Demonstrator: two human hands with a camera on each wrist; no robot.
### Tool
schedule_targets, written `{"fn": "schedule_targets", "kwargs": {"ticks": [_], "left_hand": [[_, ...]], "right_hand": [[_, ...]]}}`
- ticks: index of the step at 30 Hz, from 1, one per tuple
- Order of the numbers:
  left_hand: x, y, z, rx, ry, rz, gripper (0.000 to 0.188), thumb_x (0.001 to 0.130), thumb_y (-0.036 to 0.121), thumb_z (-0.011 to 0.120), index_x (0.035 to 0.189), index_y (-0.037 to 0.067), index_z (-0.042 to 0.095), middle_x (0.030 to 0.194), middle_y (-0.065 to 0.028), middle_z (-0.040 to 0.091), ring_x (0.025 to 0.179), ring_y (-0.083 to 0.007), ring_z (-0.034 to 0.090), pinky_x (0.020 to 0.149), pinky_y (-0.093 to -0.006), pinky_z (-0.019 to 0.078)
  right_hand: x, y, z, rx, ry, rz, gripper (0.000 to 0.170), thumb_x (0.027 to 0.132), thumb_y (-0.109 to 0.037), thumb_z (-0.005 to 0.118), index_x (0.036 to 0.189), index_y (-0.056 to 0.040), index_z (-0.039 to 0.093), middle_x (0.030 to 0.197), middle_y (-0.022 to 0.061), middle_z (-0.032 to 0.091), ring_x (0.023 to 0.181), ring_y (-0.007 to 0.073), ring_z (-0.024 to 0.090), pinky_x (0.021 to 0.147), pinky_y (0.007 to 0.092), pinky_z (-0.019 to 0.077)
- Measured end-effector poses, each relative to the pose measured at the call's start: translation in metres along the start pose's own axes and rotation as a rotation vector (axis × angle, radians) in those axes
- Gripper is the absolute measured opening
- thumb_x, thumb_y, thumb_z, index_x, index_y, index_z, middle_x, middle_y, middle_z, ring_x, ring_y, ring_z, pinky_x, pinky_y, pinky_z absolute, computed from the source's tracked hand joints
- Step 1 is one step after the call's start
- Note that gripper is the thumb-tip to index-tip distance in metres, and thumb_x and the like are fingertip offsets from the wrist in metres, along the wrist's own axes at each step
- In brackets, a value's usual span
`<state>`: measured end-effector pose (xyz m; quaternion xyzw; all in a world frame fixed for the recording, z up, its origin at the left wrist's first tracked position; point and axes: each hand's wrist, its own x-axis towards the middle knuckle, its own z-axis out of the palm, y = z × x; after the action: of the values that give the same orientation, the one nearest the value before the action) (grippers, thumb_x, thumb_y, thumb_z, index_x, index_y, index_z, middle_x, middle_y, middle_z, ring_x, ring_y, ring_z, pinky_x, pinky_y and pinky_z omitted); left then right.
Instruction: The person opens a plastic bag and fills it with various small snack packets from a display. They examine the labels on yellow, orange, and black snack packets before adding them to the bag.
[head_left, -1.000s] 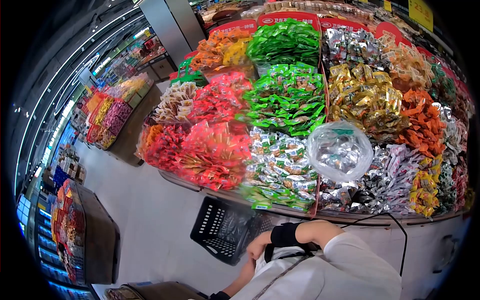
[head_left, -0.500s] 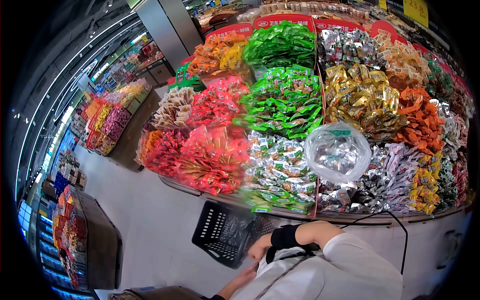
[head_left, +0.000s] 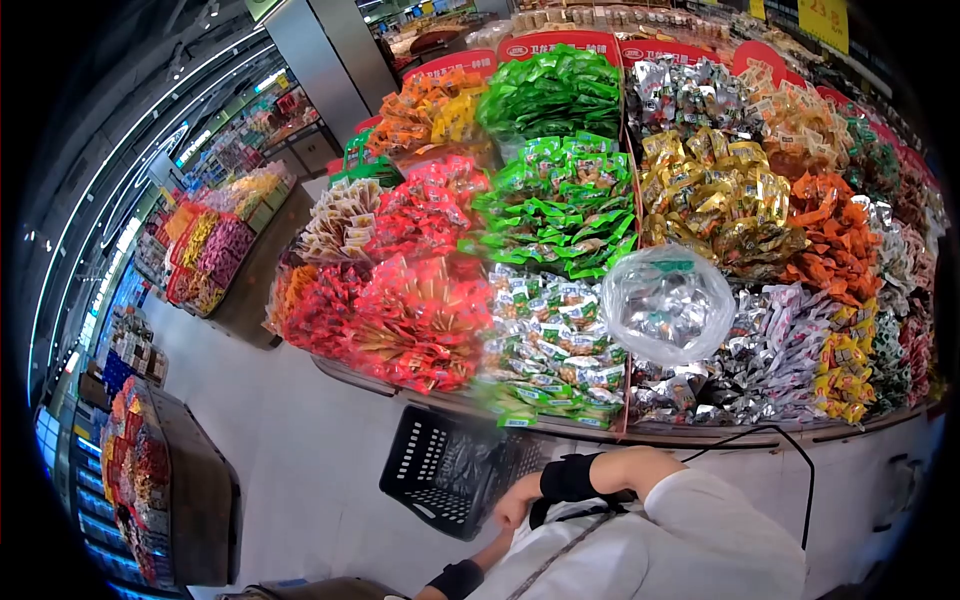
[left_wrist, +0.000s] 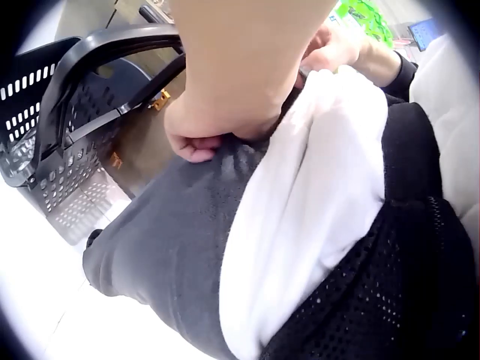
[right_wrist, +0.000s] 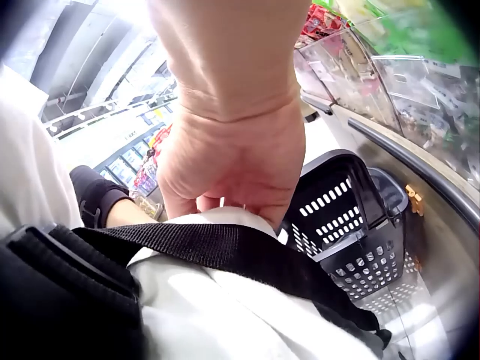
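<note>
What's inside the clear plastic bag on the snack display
The clear plastic bag shows silver packets, either inside it or through the plastic; I can't tell which. A green patch shows near its rim. Cloudy folds hide what's beneath.

White shirt (left_wrist: 300, 210): creased, bunched at the waist; right hand (right_wrist: 232, 161) grips it there, fingertips hidden. Black webbing strap (right_wrist: 195, 244) runs slantwise over the cloth. Dark grey trousers (left_wrist: 176, 232) below; left hand (left_wrist: 214, 124) against their top, fingers bent, hold unclear.
</note>
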<state>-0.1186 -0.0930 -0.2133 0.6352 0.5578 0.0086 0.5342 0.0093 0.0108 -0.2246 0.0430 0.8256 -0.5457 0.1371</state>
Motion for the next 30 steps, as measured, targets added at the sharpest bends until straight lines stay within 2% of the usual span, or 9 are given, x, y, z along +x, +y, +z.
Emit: {"fn": "schedule_targets", "kwargs": {"ticks": [7, 10, 11, 14, 17, 20, 22, 23, 30], "left_hand": [[0.019, -0.019, 0.01, -0.315, -0.155, 0.137, 0.036, 0.081, 0.016, 0.046, 0.113, 0.001, 0.048, 0.113, -0.0082, 0.054, 0.104, -0.0167, 0.049, 0.094, -0.0299, 0.0329], [0.02, -0.031, 0.015, -0.549, -0.273, 0.18, 0.036, 0.081, 0.017, 0.046, 0.113, 0.001, 0.049, 0.113, -0.0082, 0.054, 0.104, -0.0169, 0.049, 0.093, -0.0301, 0.0332], [0.022, -0.034, 0.017, -0.602, -0.299, 0.189, 0.036, 0.081, 0.017, 0.046, 0.113, 0.001, 0.049, 0.113, -0.0083, 0.054, 0.104, -0.017, 0.049, 0.093, -0.0301, 0.0333], [0.03, -0.044, 0.02, -0.751, -0.33, 0.204, 0.036, 0.081, 0.018, 0.046, 0.112, 0.001, 0.049, 0.113, -0.0083, 0.054, 0.104, -0.0172, 0.049, 0.093, -0.0303, 0.0337], [0.033, -0.061, 0.015, -0.992, -0.317, 0.194, 0.035, 0.081, 0.018, 0.046, 0.111, 0.001, 0.049, 0.113, -0.0083, 0.054, 0.104, -0.0174, 0.049, 0.093, -0.0305, 0.034], [0.028, -0.062, 0.007, -1.267, -0.272, 0.09, 0.036, 0.082, 0.021, 0.046, 0.112, 0.0, 0.049, 0.112, -0.0084, 0.054, 0.104, -0.0178, 0.049, 0.093, -0.0311, 0.0345], [0.02, -0.046, -0.001, -1.427, -0.237, -0.017, 0.039, 0.083, 0.026, 0.047, 0.113, 0.0, 0.047, 0.112, -0.0084, 0.054, 0.104, -0.0185, 0.05, 0.093, -0.0322, 0.035], [0.022, -0.047, -0.002, -1.398, -0.378, -0.111, 0.039, 0.086, 0.027, 0.046, 0.114, -0.001, 0.046, 0.112, -0.0084, 0.053, 0.104, -0.0179, 0.05, 0.092, -0.0318, 0.036], [0.029, -0.083, 0.013, -1.083, -0.304, -0.444, 0.033, 0.088, 0.025, 0.045, 0.111, 0.001, 0.05, 0.105, -0.0075, 0.057, 0.098, -0.0174, 0.053, 0.087, -0.0298, 0.0393]], "right_hand": [[-0.004, 0.008, -0.012, 0.011, 0.068, 0.149, 0.024, 0.067, -0.018, 0.054, 0.084, -0.0039, 0.062, 0.072, 0.0085, 0.061, 0.064, 0.0194, 0.053, 0.059, 0.0337, 0.0422], [-0.011, 0.009, -0.013, -0.052, 0.055, 0.428, 0.027, 0.066, -0.02, 0.055, 0.087, -0.0039, 0.063, 0.079, 0.0098, 0.063, 0.07, 0.0216, 0.056, 0.062, 0.0338, 0.0429], [-0.034, -0.037, -0.028, -0.06, 0.005, 0.551, 0.03, 0.065, -0.018, 0.057, 0.091, -0.0038, 0.063, 0.085, 0.0103, 0.062, 0.076, 0.0235, 0.057, 0.066, 0.0333, 0.0437], [-0.031, -0.015, -0.024, 0.104, -0.118, 0.388, 0.025, 0.061, -0.015, 0.058, 0.077, 0.0038, 0.061, 0.07, 0.0091, 0.058, 0.061, 0.0226, 0.054, 0.054, 0.0349, 0.0433], [-0.015, 0.015, -0.017, 0.251, -0.043, 0.12, 0.03, 0.061, -0.011, 0.061, 0.09, -0.0026, 0.063, 0.086, 0.0115, 0.063, 0.076, 0.0243, 0.057, 0.067, 0.0329, 0.0445], [-0.005, 0.031, -0.009, 0.108, 0.285, 0.172, 0.027, 0.059, -0.009, 0.061, 0.085, -0.0015, 0.063, 0.083, 0.0103, 0.063, 0.072, 0.0234, 0.057, 0.064, 0.0334, 0.0448], [-0.006, 0.027, -0.007, 0.031, 0.342, 0.181, 0.019, 0.058, -0.008, 0.06, 0.075, 0.0005, 0.062, 0.072, 0.0127, 0.062, 0.063, 0.0255, 0.056, 0.056, 0.0356, 0.0435], [-0.007, 0.025, -0.005, -0.015, 0.347, 0.151, 0.018, 0.057, -0.008, 0.06, 0.072, 0.0011, 0.061, 0.069, 0.0139, 0.061, 0.061, 0.0265, 0.056, 0.054, 0.0364, 0.0428], [-0.011, 0.016, -0.009, -0.137, 0.344, 0.169, 0.017, 0.065, -0.011, 0.054, 0.071, 0.0035, 0.061, 0.066, 0.0203, 0.058, 0.057, 0.0317, 0.055, 0.052, 0.0414, 0.0411]]}}
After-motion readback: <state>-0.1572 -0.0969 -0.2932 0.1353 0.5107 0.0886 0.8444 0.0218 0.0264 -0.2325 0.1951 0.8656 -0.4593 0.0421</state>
